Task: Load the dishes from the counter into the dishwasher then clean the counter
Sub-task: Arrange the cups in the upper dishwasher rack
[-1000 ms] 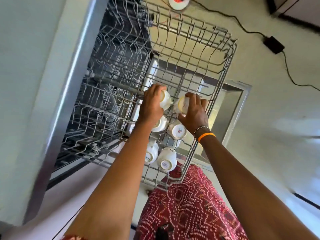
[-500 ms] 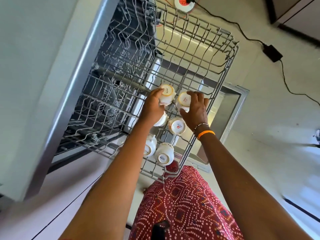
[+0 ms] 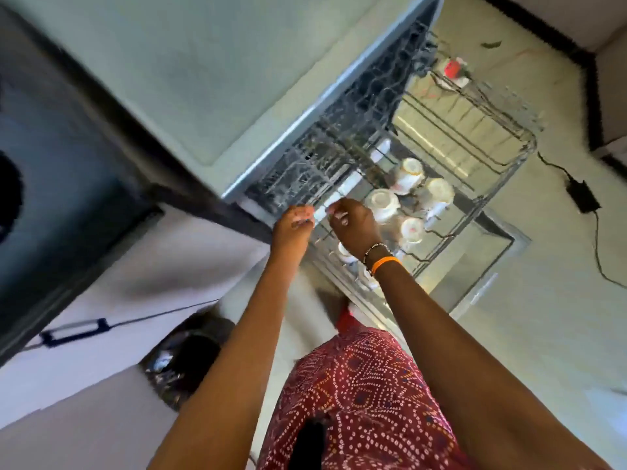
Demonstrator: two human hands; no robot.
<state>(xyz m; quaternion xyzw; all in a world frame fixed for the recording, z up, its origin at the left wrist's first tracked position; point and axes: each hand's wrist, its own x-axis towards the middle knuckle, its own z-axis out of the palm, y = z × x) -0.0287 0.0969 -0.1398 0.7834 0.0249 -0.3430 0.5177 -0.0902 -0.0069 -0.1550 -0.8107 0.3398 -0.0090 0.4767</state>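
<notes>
Several white cups stand upside down in the pulled-out wire rack (image 3: 522, 154) of the dishwasher. Two cups (image 3: 409, 174) (image 3: 439, 191) sit farthest out, and another cup (image 3: 383, 203) is just beyond my right hand. My left hand (image 3: 295, 222) and my right hand (image 3: 353, 225) hover close together over the rack's near left edge. Both are blurred, with fingers loosely curled and nothing in them. My right wrist, with an orange band, partly hides a nearer cup (image 3: 344, 249).
The open dishwasher door (image 3: 475, 276) lies under the rack. A grey counter top (image 3: 169, 79) runs along the left. A bin with a black bag (image 3: 190, 361) stands on the floor at lower left. A power adapter (image 3: 582, 198) and cable lie at right.
Both hands let go of the two cups, which now stand in the rack, and drew back toward me and left. The view swung left, bringing counter and bin into sight.
</notes>
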